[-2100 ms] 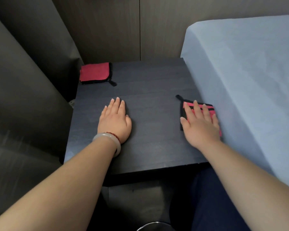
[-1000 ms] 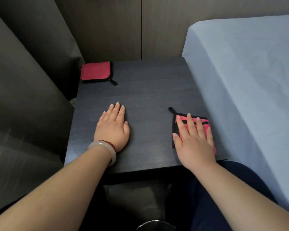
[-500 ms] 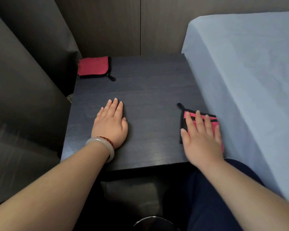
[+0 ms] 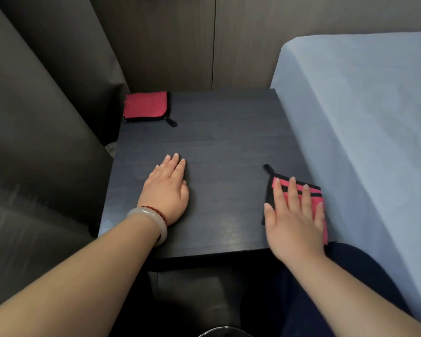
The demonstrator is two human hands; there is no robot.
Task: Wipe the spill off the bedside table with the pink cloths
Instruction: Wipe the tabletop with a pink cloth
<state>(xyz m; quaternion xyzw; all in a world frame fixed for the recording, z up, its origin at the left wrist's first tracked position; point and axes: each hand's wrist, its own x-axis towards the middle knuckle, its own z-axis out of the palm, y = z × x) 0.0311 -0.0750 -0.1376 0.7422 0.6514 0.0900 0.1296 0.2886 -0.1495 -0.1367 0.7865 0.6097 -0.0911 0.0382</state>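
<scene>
Right hand lies flat, fingers straight, pressing a pink cloth onto the bench at the lower right of the frame, beside the bed. Your left hand rests flat and empty at centre left. A second pink cloth lies folded at upper left. No spill can be made out on the dark surface. The step in hand appears to be wiping; next, sweep the cloth across under steady downward pressure.

- Bed under a pale blue sheet, filling the right side.
- Brown panelled wall at the back, with one vertical seam.
- Dark grey curtain in broad folds on the left.
- Pale bangle touching a red bead bracelet, worn on one wrist.
- Navy trouser leg low right, against the bed's side.
- Curved shiny rim at the bottom edge, cut off and unidentifiable.
</scene>
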